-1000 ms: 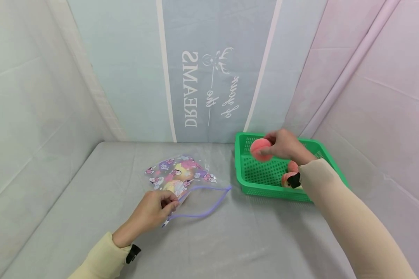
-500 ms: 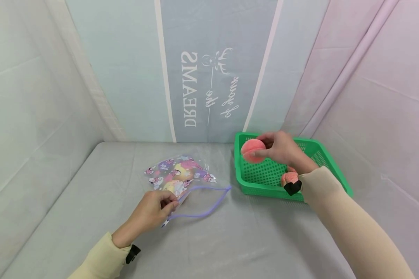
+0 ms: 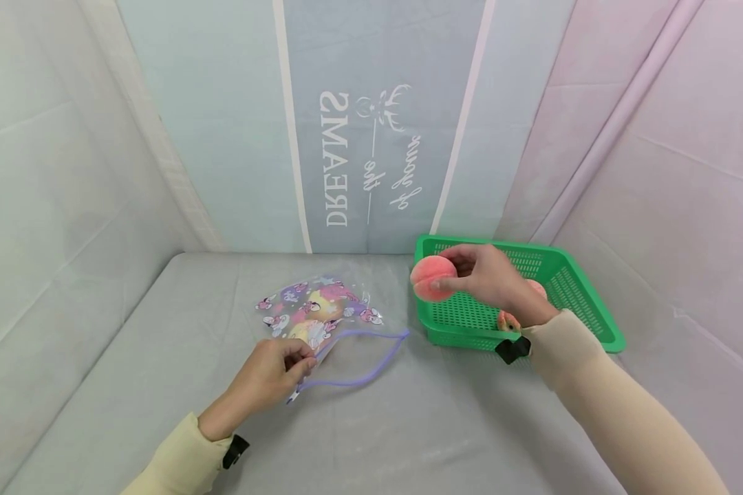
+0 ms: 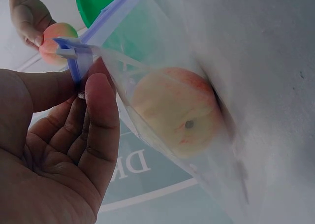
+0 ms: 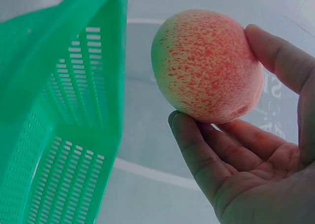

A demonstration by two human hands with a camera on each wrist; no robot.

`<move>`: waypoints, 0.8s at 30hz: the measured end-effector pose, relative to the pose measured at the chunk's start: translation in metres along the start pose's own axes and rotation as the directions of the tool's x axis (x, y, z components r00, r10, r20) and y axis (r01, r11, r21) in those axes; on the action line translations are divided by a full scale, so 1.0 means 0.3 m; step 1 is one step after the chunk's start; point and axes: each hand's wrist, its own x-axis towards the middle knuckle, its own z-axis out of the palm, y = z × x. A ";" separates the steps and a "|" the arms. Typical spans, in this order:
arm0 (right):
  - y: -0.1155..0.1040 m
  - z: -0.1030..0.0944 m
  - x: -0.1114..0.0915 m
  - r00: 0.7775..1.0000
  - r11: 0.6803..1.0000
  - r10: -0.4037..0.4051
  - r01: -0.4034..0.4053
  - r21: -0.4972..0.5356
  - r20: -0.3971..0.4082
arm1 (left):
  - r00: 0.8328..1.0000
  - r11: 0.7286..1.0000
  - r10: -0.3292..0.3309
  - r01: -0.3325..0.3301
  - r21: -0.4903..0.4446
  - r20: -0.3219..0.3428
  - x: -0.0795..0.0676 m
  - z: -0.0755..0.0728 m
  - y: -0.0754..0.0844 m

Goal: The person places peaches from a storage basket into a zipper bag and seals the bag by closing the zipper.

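A pink peach is held between the thumb and fingers of my right hand, over the left rim of the green basket. The right wrist view shows the same peach with speckled red skin, greenish at one side. My left hand pinches the purple zip edge of a clear, cartoon-printed zip bag, whose mouth gapes toward the right. Inside the bag, a pale yellow and red peach shows through the plastic in the left wrist view. Part of the bag's edge is hidden by my left fingers.
Further peaches lie in the basket, partly covered by my right hand and wrist. The grey cloth table stretches in front of the bag. A printed fabric wall stands behind, with pale side walls left and right.
My right hand has carried the peach left and slightly down, from inside the basket's outline to its left rim. My left hand and the bag have stayed in place.
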 end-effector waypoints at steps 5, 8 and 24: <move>-0.008 0.030 -0.013 1.000 0.998 -0.018 0.017 0.060 0.003 | 1.000 1.000 0.026 -0.025 0.007 -0.005 -0.002 0.001 -0.007; -0.011 0.051 -0.021 0.999 0.996 -0.031 0.030 0.088 0.009 | 0.999 0.999 0.032 -0.032 0.004 -0.007 -0.003 0.001 -0.008; -0.018 0.158 -0.064 0.987 0.976 -0.153 0.144 0.164 0.045 | 0.999 0.999 0.032 -0.031 0.007 -0.009 -0.002 0.006 -0.010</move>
